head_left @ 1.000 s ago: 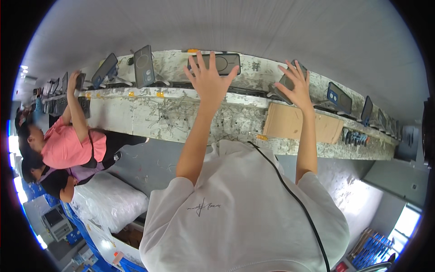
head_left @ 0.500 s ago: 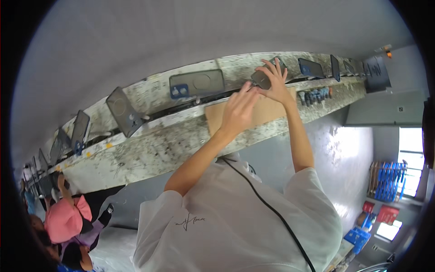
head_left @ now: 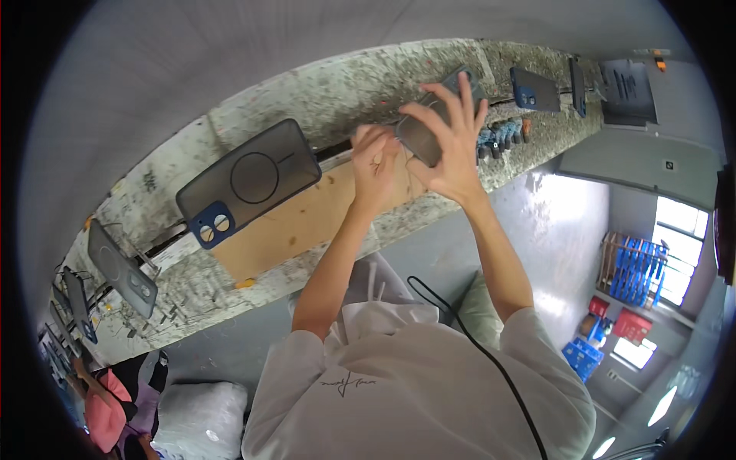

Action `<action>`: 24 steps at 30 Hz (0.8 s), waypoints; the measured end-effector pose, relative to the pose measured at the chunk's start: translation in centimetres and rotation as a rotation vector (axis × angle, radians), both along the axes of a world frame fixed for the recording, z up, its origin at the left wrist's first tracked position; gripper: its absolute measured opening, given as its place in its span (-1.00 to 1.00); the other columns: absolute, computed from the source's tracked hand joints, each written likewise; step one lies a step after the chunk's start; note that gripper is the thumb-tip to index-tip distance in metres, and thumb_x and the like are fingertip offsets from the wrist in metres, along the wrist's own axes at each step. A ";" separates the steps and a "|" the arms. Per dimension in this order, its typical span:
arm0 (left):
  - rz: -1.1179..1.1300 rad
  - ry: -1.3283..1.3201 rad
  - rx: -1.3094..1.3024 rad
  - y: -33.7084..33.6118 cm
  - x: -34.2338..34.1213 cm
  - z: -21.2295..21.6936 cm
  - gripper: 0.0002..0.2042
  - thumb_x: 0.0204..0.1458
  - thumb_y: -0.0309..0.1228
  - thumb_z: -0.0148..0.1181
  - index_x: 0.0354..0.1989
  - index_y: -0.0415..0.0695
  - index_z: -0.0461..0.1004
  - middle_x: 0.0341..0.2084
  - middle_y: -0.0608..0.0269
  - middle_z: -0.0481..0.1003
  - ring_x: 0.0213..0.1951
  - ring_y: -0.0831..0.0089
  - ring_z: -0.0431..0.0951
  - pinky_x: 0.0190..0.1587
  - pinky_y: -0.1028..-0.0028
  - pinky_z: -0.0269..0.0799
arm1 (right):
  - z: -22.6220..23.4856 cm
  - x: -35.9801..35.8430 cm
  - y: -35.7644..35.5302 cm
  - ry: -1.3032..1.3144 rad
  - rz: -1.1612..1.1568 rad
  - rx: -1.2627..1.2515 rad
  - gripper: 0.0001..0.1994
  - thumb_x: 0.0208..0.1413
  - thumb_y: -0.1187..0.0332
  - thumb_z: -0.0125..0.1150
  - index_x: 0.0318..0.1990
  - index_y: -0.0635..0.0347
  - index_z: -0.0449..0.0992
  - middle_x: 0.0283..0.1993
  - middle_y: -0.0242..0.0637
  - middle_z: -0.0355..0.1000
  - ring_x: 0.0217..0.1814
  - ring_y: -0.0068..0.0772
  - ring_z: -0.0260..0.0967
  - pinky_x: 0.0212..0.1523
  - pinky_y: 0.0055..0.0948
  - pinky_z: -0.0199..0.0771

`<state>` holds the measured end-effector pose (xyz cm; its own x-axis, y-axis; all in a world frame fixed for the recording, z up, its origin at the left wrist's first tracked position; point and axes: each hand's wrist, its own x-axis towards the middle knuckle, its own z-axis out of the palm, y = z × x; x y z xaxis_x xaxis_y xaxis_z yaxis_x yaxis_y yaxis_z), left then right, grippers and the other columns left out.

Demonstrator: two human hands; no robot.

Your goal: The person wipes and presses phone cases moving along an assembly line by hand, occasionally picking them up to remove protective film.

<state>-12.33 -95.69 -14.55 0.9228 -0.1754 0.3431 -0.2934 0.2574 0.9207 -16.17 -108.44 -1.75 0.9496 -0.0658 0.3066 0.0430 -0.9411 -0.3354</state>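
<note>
Above the speckled bench (head_left: 322, 92), the right hand (head_left: 452, 153) grips a grey phone case (head_left: 431, 123), left hand (head_left: 377, 165) fingers pinching its edge.

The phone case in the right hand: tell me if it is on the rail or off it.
Off. The right hand holds the phone case lifted clear of the rail, while the left hand touches its lower edge.

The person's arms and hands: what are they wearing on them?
Both hands, left hand and right hand, are bare: no gloves, rings or watch visible. The forearms are uncovered; short sleeves of a white T-shirt end near the elbows. A thin black cable runs across the shirt.
</note>
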 end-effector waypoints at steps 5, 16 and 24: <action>-0.052 0.034 -0.012 -9.2 -0.2 0.0 -0.87 0.37 -0.45 0.35 -0.19 -0.26 0.69 -0.26 0.14 0.69 -0.19 0.14 0.52 0.01 0.20 0.40 | -0.6 0.0 -9.4 -0.002 0.003 0.017 -0.38 -0.26 0.18 0.41 0.15 -0.28 0.71 0.53 -0.26 0.33 0.83 0.45 -0.25 0.58 0.80 -0.55; -0.125 -0.002 -0.008 -29.1 -0.9 -0.7 -0.87 0.35 -0.42 0.38 -0.07 -0.20 0.74 -0.20 0.15 0.70 -0.13 0.17 0.54 0.07 0.23 0.43 | -0.8 -2.7 -28.9 -0.029 -0.039 -0.053 -0.35 -0.30 0.21 0.40 0.15 -0.28 0.73 0.56 -0.25 0.36 0.82 0.49 -0.18 0.56 0.84 -0.49; -0.195 0.284 0.256 -35.2 -14.0 1.1 -0.56 0.42 -0.48 0.19 0.44 -0.29 0.50 0.35 -0.11 0.51 0.24 0.08 0.56 0.29 0.22 0.44 | 3.3 -6.2 -40.4 -0.032 -0.027 -0.153 -0.29 0.10 -0.23 0.43 0.42 -0.30 0.62 0.71 -0.09 0.23 0.84 0.48 -0.18 0.55 0.90 -0.63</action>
